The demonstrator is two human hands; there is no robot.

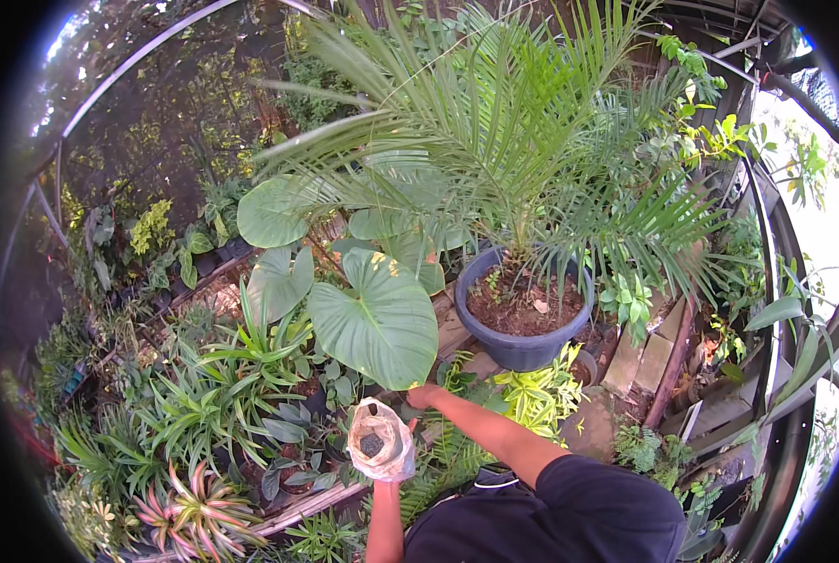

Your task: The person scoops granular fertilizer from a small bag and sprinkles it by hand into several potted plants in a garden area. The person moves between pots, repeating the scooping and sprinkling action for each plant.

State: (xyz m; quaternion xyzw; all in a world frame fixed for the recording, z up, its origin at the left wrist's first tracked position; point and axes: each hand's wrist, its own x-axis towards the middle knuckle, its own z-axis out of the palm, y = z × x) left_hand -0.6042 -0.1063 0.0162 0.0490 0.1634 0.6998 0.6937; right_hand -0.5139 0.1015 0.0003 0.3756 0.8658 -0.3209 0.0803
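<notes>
A crumpled, pale plastic bag [382,442] with dark grey granules [371,445] inside stands open-mouthed at the end of my left arm. My left hand [390,473] supports it from below and is mostly hidden by the bag. Just right of and above the bag, my right hand [419,396] reaches beneath the tip of a large heart-shaped leaf [376,320]; its fingers are largely hidden. Strappy green plants and dark-leaved potted plants grow to the left of the bag.
A palm [518,169] in a large dark blue plastic pot [525,348] stands ahead on wooden planks [451,327]. Yellow-green foliage [540,400] lies beside my right forearm. A wooden edging board [310,508] runs at lower left, near a pink-striped bromeliad [198,507]. Bricks [651,362] lie right of the pot.
</notes>
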